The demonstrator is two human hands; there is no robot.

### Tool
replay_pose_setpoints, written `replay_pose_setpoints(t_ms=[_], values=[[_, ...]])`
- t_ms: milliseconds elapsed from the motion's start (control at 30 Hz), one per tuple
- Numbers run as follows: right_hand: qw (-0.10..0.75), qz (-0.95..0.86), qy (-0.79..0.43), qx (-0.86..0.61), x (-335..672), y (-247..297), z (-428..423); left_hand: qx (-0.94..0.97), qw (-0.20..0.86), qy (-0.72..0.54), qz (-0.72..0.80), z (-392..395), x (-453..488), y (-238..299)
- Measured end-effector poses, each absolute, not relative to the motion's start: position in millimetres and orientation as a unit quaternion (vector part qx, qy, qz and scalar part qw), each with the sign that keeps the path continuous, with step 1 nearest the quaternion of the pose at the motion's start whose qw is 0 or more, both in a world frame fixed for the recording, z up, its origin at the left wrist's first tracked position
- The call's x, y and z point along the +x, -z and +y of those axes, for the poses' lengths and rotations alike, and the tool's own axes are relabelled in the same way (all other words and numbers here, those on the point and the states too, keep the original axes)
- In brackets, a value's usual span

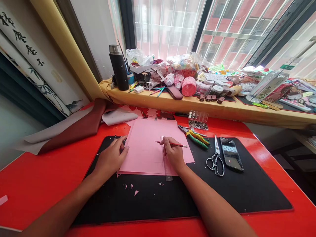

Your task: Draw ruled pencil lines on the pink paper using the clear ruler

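Pink sheets (pixel 145 148) lie stacked on a black mat (pixel 138 200). My right hand (pixel 172 153) is closed on a red pencil (pixel 179 145), its pale tip pointing left over the top sheet. Under that hand a clear ruler (pixel 166 164) runs lengthwise across the sheet, partly covered by the fingers. My left hand (pixel 112 156) rests at the left edge of the sheets, with thumb and index finger apart and touching the pink surface. Its other fingers are partly hidden. Faint lines show on the top sheet.
Right of the sheets are pliers (pixel 197 138), scissors (pixel 216 159) and a phone (pixel 231 154). A compartment box (pixel 198 119) of small metal parts stands behind. Rolled brown material (pixel 74 131) lies left. Pink scraps (pixel 136 193) dot the mat. The crowded sill holds a black flask (pixel 119 69).
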State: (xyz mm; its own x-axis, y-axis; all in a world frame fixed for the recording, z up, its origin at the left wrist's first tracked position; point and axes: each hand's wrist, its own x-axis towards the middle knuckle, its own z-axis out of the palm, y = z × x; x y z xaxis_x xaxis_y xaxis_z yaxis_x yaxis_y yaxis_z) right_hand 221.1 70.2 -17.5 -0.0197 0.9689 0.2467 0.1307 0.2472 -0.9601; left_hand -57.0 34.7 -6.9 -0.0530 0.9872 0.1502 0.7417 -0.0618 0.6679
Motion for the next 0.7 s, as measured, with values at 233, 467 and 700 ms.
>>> replay_pose_setpoints(t_ms=[233,467,700], values=[[0.529,-0.575,-0.409,-0.471,221,18,71,0.874,0.101,-0.233,0.415,-3,17,6],[0.555,-0.547,-0.4,-0.482,226,16,77,0.934,0.061,-0.174,0.307,-4,58,25],[0.556,-0.538,-0.409,-0.483,231,15,82,0.947,0.078,-0.161,0.266,7,30,19]])
